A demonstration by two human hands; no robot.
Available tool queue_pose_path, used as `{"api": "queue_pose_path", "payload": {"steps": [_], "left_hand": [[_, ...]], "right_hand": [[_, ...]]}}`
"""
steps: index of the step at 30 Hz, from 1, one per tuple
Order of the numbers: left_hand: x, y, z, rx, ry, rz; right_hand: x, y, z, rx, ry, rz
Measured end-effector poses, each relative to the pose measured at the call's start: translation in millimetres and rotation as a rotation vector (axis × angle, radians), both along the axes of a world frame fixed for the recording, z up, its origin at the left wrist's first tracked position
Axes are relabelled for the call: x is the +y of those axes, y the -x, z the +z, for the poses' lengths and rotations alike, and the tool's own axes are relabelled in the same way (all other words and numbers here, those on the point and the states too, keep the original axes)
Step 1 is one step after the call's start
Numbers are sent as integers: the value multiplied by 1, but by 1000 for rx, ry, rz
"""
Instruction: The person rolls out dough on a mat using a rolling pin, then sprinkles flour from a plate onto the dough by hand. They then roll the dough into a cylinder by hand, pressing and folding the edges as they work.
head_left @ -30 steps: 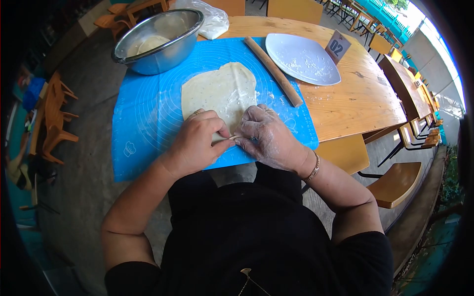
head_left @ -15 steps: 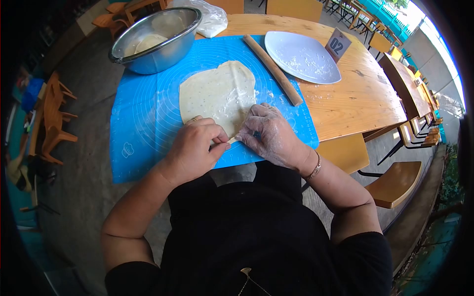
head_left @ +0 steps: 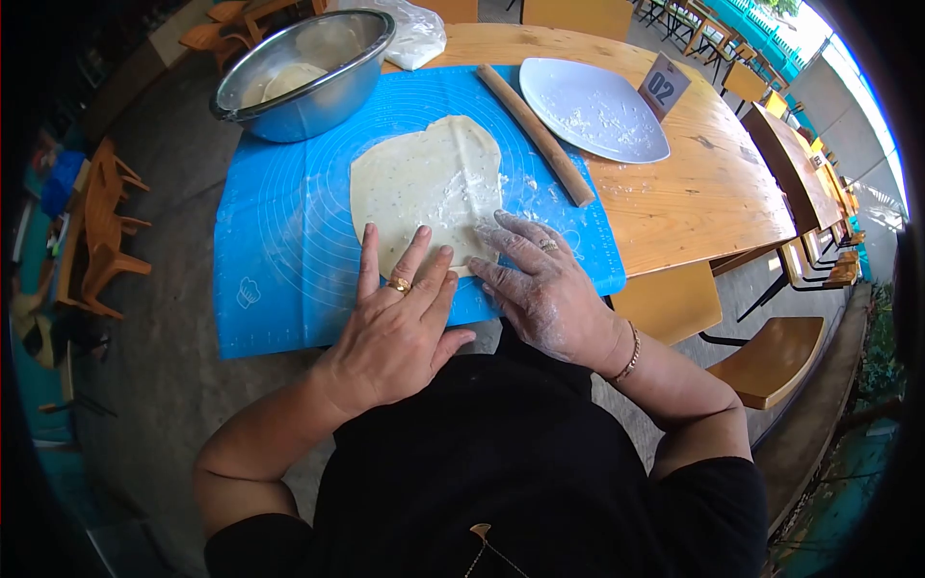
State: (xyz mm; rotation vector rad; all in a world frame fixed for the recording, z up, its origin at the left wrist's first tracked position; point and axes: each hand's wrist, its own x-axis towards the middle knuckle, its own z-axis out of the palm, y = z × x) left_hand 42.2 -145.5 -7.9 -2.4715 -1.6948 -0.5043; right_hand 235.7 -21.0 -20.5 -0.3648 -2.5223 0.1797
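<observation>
Mat I see at centre (head_left: 279,289): bright blue, white circles and ruled marks. Dough (head_left: 414,173): cream, dark flecks, white floury patches. Bowl, upper left (head_left: 318,111): silver. Rolling pin (head_left: 540,140): brown. Plate, upper right (head_left: 588,106): white, pale violet tint. Desk (head_left: 674,212): orange-brown, wood grain. My top (head_left: 462,453): plain black. My bracelet (head_left: 631,352): gold.

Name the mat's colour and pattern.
Blue, with fine pale circles and a small chef's hat print on the mat; the head view shows it best.
</observation>
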Motion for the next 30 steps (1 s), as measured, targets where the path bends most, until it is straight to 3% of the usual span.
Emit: {"api": "queue_pose_path", "payload": {"steps": [8,21,30], "left_hand": [[19,1,-5,-171,-200,103],[24,18,-2,-244,-224,-47],[28,25,-1,-302,-96,-63]], "right_hand": [[10,13,-2,109,126,75],[11,12,-1,106,173,92],[18,14,-1,65,208,84]]}}
